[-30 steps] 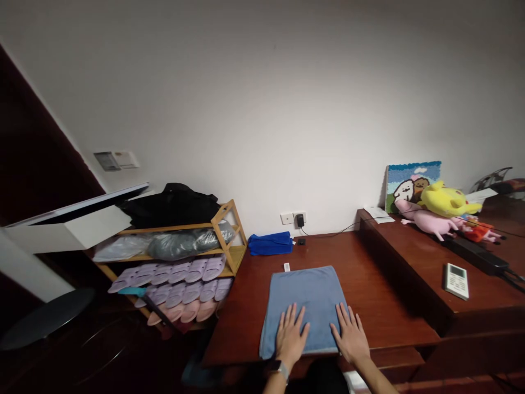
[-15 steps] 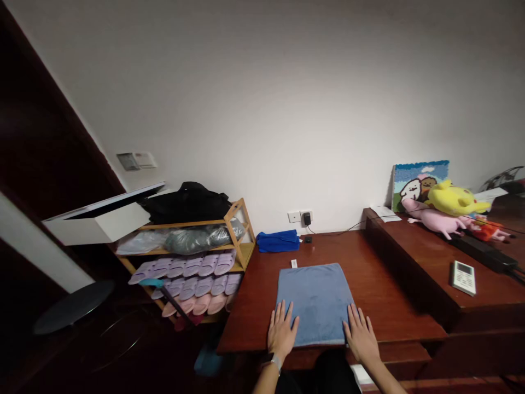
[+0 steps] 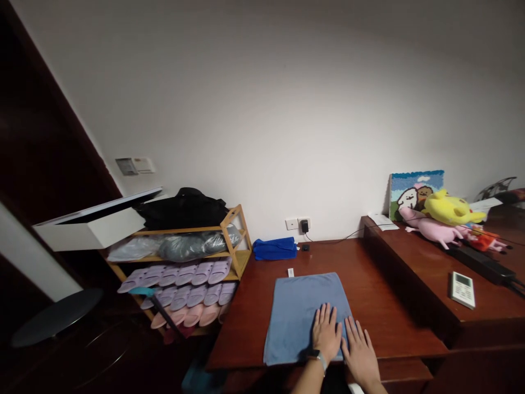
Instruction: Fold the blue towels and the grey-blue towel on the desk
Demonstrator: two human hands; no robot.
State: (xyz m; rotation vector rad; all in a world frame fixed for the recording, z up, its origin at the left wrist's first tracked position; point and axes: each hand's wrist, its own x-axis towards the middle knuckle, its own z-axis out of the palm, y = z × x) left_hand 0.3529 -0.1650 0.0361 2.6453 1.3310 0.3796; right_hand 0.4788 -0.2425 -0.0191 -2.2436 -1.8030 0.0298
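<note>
A blue-grey towel [image 3: 293, 312], folded into a flat square, lies on the brown wooden table [image 3: 241, 328] near its front edge. A small white tag sticks out past the towel's far edge. My left hand [image 3: 327, 335], with a watch on its wrist, is over the right half of the towel, fingers stretched out and holding nothing. Beside it, my right hand [image 3: 361, 350] lies open at the towel's right edge, fingers spread.
A folded dark blue cloth [image 3: 274, 249] lies at the table's back left. On the raised right section are plush toys [image 3: 451, 208] and a white remote control [image 3: 462, 290]. A slipper rack [image 3: 235, 241] stands at the left, beside a round stool [image 3: 57, 317].
My left hand has moved from the towel's left edge across to its right half, close to my right hand. My right hand stays by the right edge. The view has shifted slightly.
</note>
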